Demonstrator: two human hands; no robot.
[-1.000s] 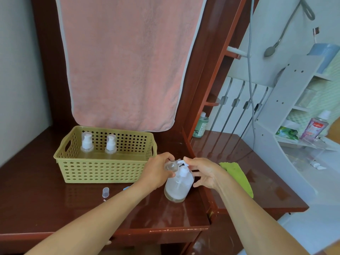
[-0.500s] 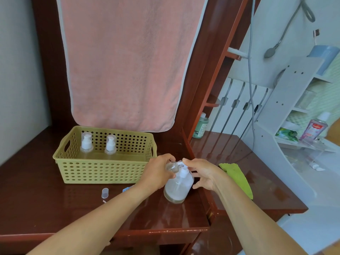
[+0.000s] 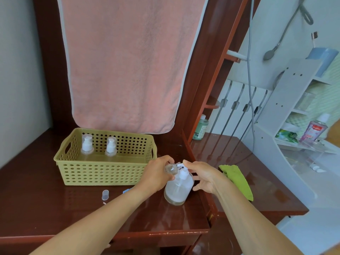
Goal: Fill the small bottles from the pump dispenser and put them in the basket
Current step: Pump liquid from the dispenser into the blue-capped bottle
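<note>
A clear pump dispenser with a white pump stands on the dark red table, right of the olive basket. My left hand grips a small clear bottle, tipped sideways against the pump's spout. My right hand has its fingertips on the pump head, thumb beside the dispenser. Two small bottles with white pumps, one at the left and one beside it, stand upright in the basket's back left.
A small clear cap and a bluish piece lie on the table in front of the basket. A green cloth lies to the right. A pink towel hangs behind. A green bottle stands at the back.
Both hands, the small bottle and the dispenser stay where they were. My right hand's fingers sit slightly lower on the pump head.
</note>
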